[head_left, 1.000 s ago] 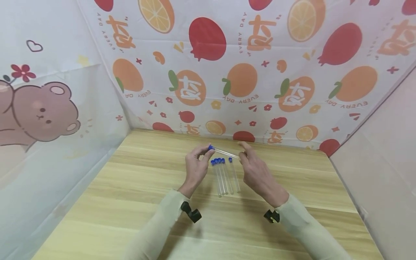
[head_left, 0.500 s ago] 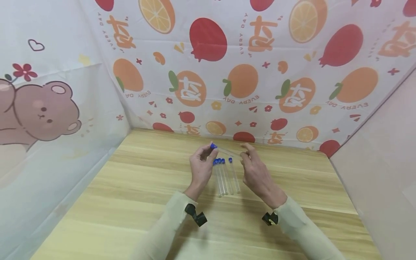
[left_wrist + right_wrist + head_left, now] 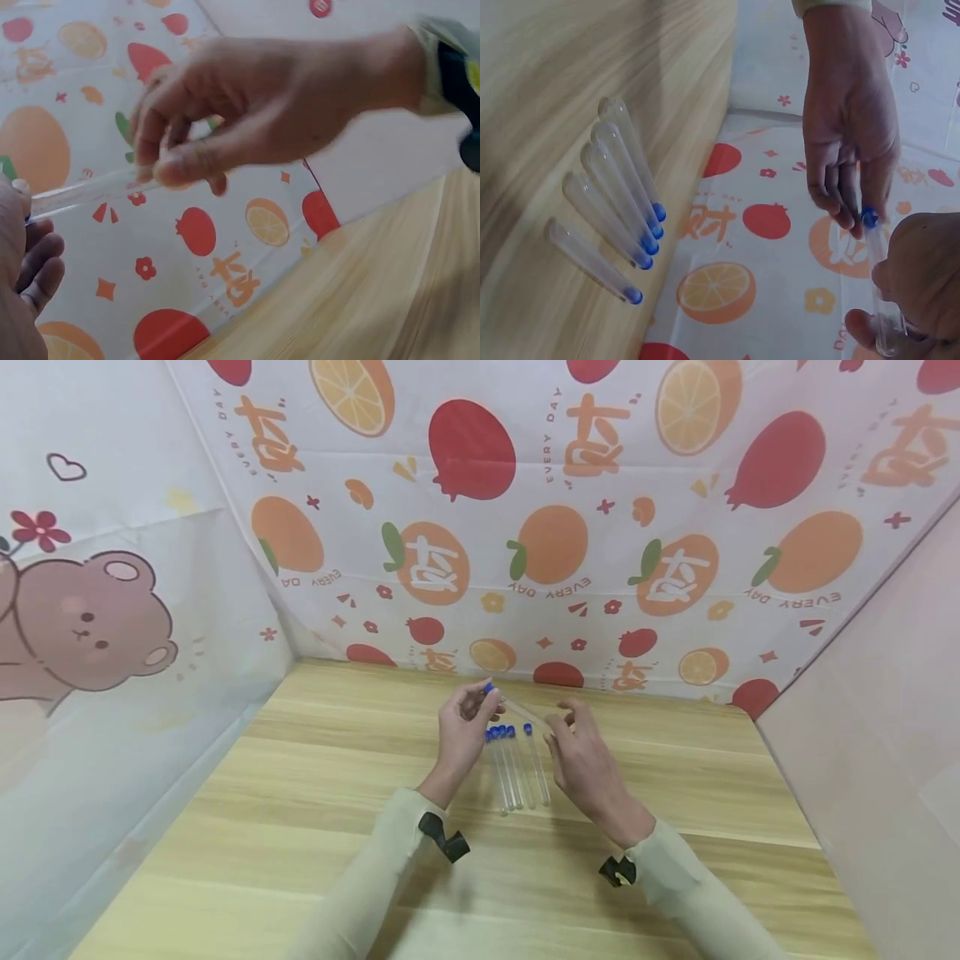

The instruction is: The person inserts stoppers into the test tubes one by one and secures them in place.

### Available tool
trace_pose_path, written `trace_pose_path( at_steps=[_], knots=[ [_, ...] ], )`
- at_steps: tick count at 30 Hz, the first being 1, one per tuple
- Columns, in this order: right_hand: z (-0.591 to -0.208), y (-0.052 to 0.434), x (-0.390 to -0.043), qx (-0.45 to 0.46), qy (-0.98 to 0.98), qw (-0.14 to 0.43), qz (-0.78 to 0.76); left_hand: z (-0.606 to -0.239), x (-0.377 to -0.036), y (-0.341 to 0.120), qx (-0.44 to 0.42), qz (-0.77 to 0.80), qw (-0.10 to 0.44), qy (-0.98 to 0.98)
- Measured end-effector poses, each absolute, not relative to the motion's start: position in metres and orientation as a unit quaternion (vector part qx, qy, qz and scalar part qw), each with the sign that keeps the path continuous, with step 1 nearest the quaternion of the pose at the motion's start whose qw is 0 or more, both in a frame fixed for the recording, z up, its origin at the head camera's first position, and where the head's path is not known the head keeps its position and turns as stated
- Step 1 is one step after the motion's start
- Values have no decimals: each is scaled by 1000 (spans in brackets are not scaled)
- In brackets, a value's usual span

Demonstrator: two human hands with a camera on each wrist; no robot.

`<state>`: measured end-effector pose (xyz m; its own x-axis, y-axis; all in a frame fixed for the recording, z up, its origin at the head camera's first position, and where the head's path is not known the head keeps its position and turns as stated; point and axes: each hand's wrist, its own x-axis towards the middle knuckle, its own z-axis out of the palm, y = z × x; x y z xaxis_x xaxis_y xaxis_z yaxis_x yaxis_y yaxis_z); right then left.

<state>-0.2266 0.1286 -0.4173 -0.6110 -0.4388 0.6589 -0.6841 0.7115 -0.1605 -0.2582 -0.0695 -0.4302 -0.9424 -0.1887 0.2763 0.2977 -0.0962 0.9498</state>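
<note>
A clear test tube with a blue cap is held above the table, slanting down to the right in the head view. My left hand pinches it at the capped end. Near the rounded end, the thumb and fingers of my right hand grip the glass, as the left wrist view also shows around the tube. Below the hands, several capped test tubes lie side by side on the table, caps toward the back wall. One more test tube lies a little apart to their right.
The wooden table meets a fruit-print cloth hung at the back. A bear-print cloth covers the left side, and a pale wall stands at the right.
Both hands stay on the held test tube. The right hand has shifted slightly left and its raised fingers have curled inward. The tube tilts a bit more steeply. The tubes on the table lie unmoved.
</note>
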Motion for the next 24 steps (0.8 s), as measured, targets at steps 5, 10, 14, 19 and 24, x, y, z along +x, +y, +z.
trace_pose_path(
  at_steps=[5, 10, 14, 19, 24],
  knots=[
    [-423, 127, -221, 296, -882, 261, 257, -432, -272, -75, -25, -735, 137, -664],
    [-434, 128, -215, 289, -878, 243, 295, -439, -287, -80, -13, -729, 117, -674],
    [-444, 130, -213, 309, -864, 246, 313, -447, -297, -79, -4, -718, 91, -690],
    [-452, 130, -213, 348, -844, 242, 329, -457, -308, -77, -9, -688, 78, -721],
    [-462, 133, -213, 342, -848, 241, 326, -468, -315, -72, -30, -650, 46, -758]
  ],
)
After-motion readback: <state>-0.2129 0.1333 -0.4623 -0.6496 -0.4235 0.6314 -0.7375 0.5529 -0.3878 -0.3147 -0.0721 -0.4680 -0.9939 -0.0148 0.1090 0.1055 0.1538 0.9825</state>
